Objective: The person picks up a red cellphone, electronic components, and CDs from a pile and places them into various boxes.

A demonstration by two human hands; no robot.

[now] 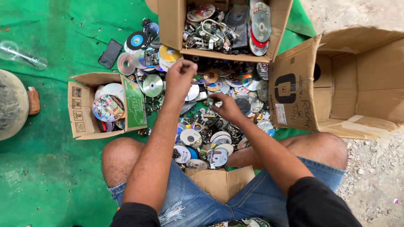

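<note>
**Looks like an outdoor scrap-sorting spot**

Pretty sure this is a makeshift recycling yard on open ground. A green tarp [46, 168] covers gravelly dirt [374, 185], a heap of loose discs [219, 126] and electronic bits sits in the middle, and 3 worn cardboard boxes [294, 84] ring it, 2 holding sorted stuff.

Person: black short sleeves on both arms, forearms bare. Blue denim shorts, frayed rip on the left leg, knees bare. No gloves, rings or watch visible on left hand [180, 77] or right hand [227, 107].
</note>
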